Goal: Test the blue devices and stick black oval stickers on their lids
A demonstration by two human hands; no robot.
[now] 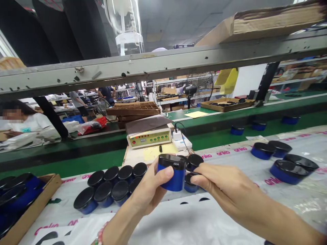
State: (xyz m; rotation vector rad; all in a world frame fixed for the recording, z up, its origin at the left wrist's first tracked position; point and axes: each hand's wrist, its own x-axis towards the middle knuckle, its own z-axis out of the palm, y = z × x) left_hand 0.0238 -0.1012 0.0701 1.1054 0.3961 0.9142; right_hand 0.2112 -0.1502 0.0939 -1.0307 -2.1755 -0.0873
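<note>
My left hand (150,185) grips a blue device with a glossy black top (171,172), lifted in front of me and tilted so that "DC5V" on its black part shows. Just to its right, my right hand (227,183) is closed in a pinch. A thin dark bit shows at its fingertips, too small to name. Behind the two hands stand similar blue and black devices (195,161), partly hidden. More devices (104,194) stand in rows left of my left hand.
A cardboard box of devices (48,190) stands at the left. Several devices (290,170) sit at the right on printed plastic sheeting, and others (237,130) on the green belt (212,139). A test box with buttons (149,137) and a white power strip (182,141) stand ahead, below a metal shelf rail (163,64).
</note>
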